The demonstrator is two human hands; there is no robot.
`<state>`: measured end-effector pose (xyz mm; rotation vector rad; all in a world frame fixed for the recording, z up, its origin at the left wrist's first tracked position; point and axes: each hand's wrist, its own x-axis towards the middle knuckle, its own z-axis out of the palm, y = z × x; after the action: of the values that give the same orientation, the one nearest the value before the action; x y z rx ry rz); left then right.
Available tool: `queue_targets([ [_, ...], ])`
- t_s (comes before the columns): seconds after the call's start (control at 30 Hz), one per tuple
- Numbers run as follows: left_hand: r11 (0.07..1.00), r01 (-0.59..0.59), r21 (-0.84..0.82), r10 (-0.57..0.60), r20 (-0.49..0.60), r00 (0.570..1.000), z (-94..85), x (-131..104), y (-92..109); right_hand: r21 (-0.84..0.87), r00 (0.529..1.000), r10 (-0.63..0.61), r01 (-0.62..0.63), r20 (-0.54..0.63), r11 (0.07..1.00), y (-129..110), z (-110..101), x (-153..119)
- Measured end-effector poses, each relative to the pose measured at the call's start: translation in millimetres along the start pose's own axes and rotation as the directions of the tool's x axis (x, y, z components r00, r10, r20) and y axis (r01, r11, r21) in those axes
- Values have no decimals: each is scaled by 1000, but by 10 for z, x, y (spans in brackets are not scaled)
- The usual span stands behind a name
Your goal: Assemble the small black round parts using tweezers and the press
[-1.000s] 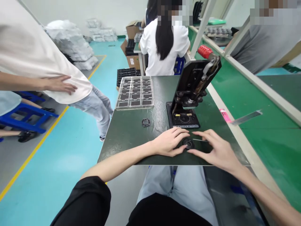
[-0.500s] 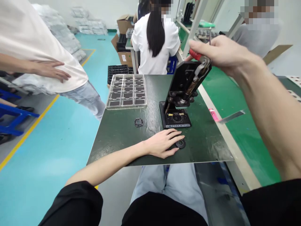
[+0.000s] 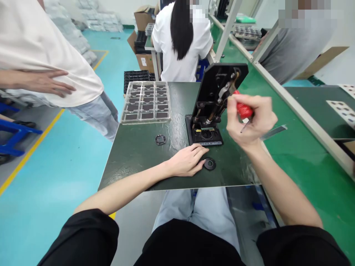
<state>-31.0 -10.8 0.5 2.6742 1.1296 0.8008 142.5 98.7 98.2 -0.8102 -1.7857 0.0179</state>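
Note:
My right hand (image 3: 251,120) is wrapped round the red handle (image 3: 244,106) of a black hand press (image 3: 222,83). A thin metal tool (image 3: 244,126), its kind unclear, pokes out between the same fingers. The press head is down near its base (image 3: 206,136), over a fixture with a round outline. My left hand (image 3: 190,160) lies on the green tabletop in front of the press, fingers stretched out, its thumb by the edge of a flat black ring (image 3: 210,163). Farther left on the table is a thin black round frame (image 3: 160,139).
A clear compartment tray (image 3: 145,101) with dark flat parts sits at the table's back left. One person stands close on the left; another sits beyond the table. A white metal rail (image 3: 305,118) runs along the right side, with a second dark table behind it.
My right hand has pulled the red handle down from above the press, and the press head has dropped. My left fingers have drawn back off the black ring.

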Motion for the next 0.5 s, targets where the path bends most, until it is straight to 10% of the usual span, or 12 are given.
queue_targets([
  [0.3, 1000, 12, -13, -11, 57, 998, 17, -3, -2, -155, 968, -241, 228, -71, 961, -73, -182, 138],
  [0.4, 1000, 5, -27, -3, 61, 998, 27, -16, -2, -77, 989, -126, 120, -83, 990, -256, -248, 583],
  [0.5, 999, -7, -37, 8, 45, 999, 29, -27, -7, -144, 972, 98, -68, 215, 987, -262, -199, 1145],
])
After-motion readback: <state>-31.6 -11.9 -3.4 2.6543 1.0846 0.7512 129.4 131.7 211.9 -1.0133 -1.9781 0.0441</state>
